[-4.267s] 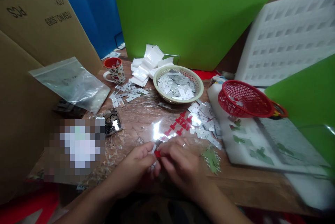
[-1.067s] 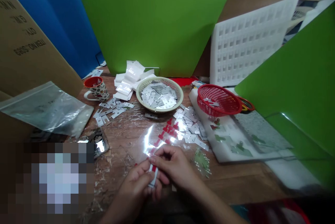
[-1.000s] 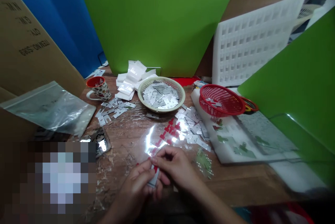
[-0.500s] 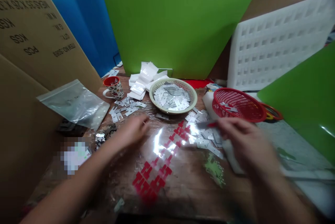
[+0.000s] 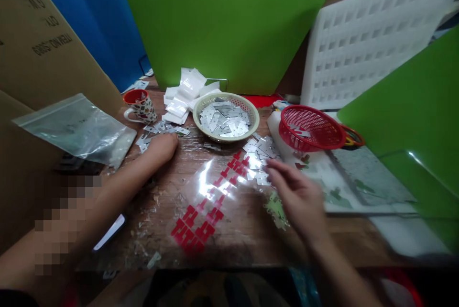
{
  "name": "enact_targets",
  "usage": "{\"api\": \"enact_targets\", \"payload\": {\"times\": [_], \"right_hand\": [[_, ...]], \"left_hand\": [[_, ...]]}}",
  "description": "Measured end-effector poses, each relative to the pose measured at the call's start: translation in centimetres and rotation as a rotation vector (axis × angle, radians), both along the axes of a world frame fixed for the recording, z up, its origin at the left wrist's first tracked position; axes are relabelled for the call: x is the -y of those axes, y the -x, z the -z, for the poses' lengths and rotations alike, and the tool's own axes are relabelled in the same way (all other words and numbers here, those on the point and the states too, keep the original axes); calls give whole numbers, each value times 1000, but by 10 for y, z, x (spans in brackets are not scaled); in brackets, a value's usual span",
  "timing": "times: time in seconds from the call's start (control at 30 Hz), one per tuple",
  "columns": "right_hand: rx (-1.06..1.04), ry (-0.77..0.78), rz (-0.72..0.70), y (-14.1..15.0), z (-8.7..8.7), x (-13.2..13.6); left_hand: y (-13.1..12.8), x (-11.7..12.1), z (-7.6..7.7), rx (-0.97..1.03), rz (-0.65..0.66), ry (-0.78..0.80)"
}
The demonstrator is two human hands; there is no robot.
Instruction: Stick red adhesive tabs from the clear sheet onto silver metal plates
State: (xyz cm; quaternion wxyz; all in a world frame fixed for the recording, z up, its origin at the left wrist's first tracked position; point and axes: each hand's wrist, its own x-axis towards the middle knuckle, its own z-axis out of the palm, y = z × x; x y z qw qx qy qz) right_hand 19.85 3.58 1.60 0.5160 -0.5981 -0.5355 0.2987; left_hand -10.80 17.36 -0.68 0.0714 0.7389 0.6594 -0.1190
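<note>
My left hand (image 5: 161, 147) reaches out to the left, knuckles up and fingers curled down at the edge of a small heap of metal plates (image 5: 154, 131) beside the mug; whatever is under the fingertips is hidden. My right hand (image 5: 296, 192) is blurred and hovers low over the table, fingers stretched toward a second scatter of metal plates (image 5: 258, 151), with nothing visible in it. Between my hands lies a clear sheet with red adhesive tabs (image 5: 195, 224) in rows running up toward the plates.
A cream basket (image 5: 201, 106) full of plates stands at the back, with white pouches (image 5: 184, 94) and a patterned mug (image 5: 140, 105) to its left. A red basket (image 5: 310, 127) sits on white foam (image 5: 319, 173) at the right. A zip bag (image 5: 75, 127) rests at the left. Green boards, cardboard and a white cell tray (image 5: 358, 44) surround the table.
My hands had been together working a small red-tabbed piece. They have parted: the left went out to the plates by the mug, the right swung toward the red basket and has come back empty.
</note>
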Motion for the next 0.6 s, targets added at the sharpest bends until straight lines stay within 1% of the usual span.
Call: {"api": "enact_targets", "payload": {"times": [0.03,0.1,0.2,0.37,0.6], "right_hand": [[28,24,-89,9,7,5],[69,51,-219,23,18,12],[96,78,-323,38,27,17],[96,132,-413,48,31,23],[109,175,-441,45,36,26]], "left_hand": [[1,-2,0,-14,-5,2],[4,-7,1,-34,-18,8],[5,-13,1,-41,-26,16],[-1,-15,-2,-39,-14,26],[1,-18,-7,-61,36,84]]}}
